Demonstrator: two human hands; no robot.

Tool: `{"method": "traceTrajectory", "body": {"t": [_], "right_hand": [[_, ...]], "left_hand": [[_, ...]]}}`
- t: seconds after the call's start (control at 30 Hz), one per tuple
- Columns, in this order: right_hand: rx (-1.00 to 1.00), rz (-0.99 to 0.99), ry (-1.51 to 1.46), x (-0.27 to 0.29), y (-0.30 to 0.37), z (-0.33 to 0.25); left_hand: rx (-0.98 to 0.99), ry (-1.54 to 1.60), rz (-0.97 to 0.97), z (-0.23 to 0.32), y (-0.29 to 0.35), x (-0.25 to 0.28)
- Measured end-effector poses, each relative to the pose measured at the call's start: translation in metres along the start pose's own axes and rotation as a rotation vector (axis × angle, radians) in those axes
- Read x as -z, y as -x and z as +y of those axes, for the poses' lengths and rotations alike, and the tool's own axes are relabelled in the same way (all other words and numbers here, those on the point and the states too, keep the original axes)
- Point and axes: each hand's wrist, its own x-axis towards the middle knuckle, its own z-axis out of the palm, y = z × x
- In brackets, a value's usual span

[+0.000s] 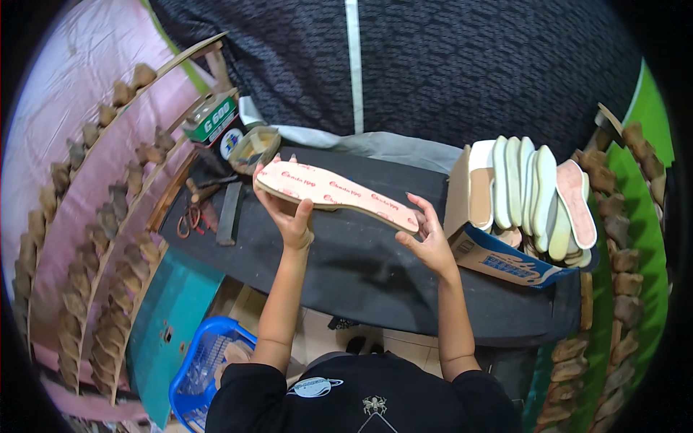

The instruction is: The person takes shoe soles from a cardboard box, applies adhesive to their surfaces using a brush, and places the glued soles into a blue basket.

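Observation:
A pale pink insole [336, 189] with red print on its upper face is held level above the black table, its thick cream edge turned toward me. It may be more than one layer; I cannot tell. My left hand [292, 222] grips the wide end, thumb at the near edge and fingertips showing over the far edge. At the narrow end my right hand [431, 239] holds it between thumb and fingers. A cardboard box [498, 261] on the right is packed with several cream insoles [543, 191], and a pink-faced one [575, 191] leans on them.
Scissors [190, 220], a dark flat bar [229, 213], a round container [255, 150] and a green tin [211, 119] occupy the left of the black table [346, 289]. Racks of brown shoe lasts [108, 289] line both sides. A blue basket [189, 375] stands below left.

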Motion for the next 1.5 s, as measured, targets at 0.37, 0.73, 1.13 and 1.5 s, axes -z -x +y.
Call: {"method": "traceTrajectory", "body": {"t": [0.37, 0.73, 1.13, 1.5], "right_hand": [[0.034, -0.13, 0.478, -0.01, 0.012, 0.05], [0.079, -0.285, 0.89, -0.027, -0.01, 0.086], [-0.161, 0.128, 0.443, -0.058, -0.15, 0.161], [-0.017, 0.214, 0.138, -0.096, -0.195, 0.169]], "left_hand": [[0.495, -0.09, 0.153, 0.051, 0.074, 0.059], [0.987, -0.01, 0.362, 0.013, 0.065, 0.154], [1.141, -0.004, 0.269, -0.018, 0.045, 0.197], [1.219, -0.107, 0.186, -0.033, 0.033, 0.21]]}}
